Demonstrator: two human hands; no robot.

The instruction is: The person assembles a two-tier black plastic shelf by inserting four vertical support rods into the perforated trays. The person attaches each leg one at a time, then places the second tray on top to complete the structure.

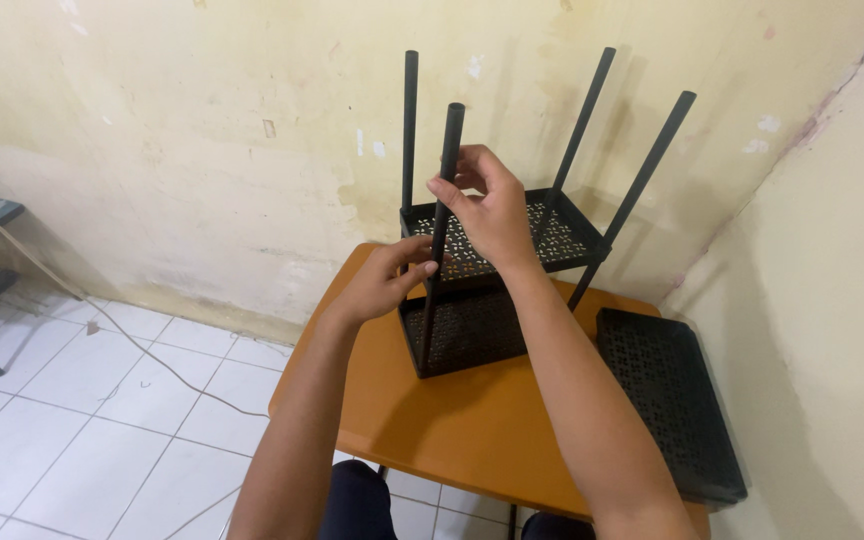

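Head view shows a black perforated metal rack [472, 300] standing on an orange counter [452, 420] in a room corner, with four black poles rising from it. Right hand [492, 205] is closed around the upper part of the nearest pole [442, 200]; left hand [384, 280] pinches the same pole lower down. A loose black perforated tray [667, 400] lies on the counter to the right.

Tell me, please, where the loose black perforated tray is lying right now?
In the head view, the loose tray lies flat at the right edge of the orange table, by the wall, right of the black rack.
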